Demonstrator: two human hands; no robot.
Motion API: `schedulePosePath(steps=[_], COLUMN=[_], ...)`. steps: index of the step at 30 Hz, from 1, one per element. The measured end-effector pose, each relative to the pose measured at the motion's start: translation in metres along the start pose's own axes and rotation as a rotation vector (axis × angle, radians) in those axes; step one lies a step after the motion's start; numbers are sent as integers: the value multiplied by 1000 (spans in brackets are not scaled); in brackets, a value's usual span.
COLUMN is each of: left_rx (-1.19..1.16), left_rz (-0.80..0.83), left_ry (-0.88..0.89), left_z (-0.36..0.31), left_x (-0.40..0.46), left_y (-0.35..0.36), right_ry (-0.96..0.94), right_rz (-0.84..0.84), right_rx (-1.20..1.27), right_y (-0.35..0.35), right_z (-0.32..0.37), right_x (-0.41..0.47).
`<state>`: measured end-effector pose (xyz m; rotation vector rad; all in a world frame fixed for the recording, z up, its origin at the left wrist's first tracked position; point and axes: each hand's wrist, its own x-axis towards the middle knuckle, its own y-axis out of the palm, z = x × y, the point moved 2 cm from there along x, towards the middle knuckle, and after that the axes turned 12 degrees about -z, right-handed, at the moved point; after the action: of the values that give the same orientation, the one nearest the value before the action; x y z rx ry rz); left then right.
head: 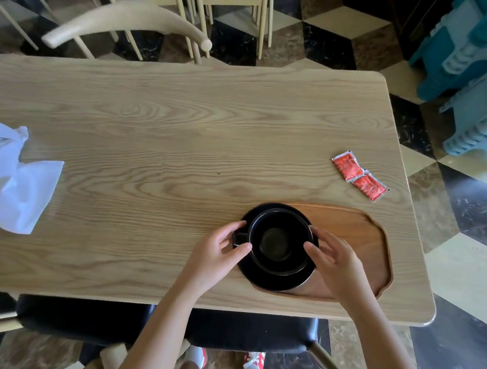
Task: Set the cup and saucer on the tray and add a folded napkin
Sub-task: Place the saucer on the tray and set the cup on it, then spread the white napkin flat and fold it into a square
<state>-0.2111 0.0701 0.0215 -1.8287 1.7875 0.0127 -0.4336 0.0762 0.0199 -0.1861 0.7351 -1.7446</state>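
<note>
Steadying the black cup on its saucer at lower centre of the frame, over the left end of the wooden tray. Left hand curls at the cup's handle; right hand touches the rim, fingers loosely spread. Glazed ware is probably rigid, slippery and breakable; support the saucer from beneath. The soft, unfolded napkin lies at the worktop's far left.

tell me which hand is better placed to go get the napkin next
Left, probably. The napkin lies crumpled at the table's far left edge, on the left hand's side. The right hand is beside the cup over the tray and would have to cross over.
</note>
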Motion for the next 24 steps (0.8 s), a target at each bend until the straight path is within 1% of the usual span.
schedulePosePath(steps=[3,4,6,8,9,11,13,15,18,21,24], left_rx=[188,265,451,634,699,783,842,876,882,869,924], left_rz=[0,-30,-120,-212,-252,-315,-378,-454,-557,-661,-728], left_ry=[117,169,302,446,512,590,607,592,590,598,509], left_z=[-13,-21,-41,-63,-72,-86,-95,-99,-98,-84,-47], left_x=[-2,-4,-10,-20,-25,-38,-48,-60,-83,-116,-147], left_y=[-12,-18,-31,-45,-52,-69,-90,-118,-166,-214,-257], right_ry=[-65,-95,-214,-376,-449,-578,-686,-760,-887,-988,-1038], right_rz=[-60,-83,-97,-58,-26,40,94,131,132,175,241], right_rx=[-209,-293,-463,-611,-670,-757,-805,-797,-767,-754,-760], right_y=[-14,-19,-26,-24,-20,-9,4,16,36,64,95], right_z=[18,30,58,90,106,135,164,193,235,266,280], right_x=[3,2,-3,-10,-15,-27,-41,-57,-86,-120,-159])
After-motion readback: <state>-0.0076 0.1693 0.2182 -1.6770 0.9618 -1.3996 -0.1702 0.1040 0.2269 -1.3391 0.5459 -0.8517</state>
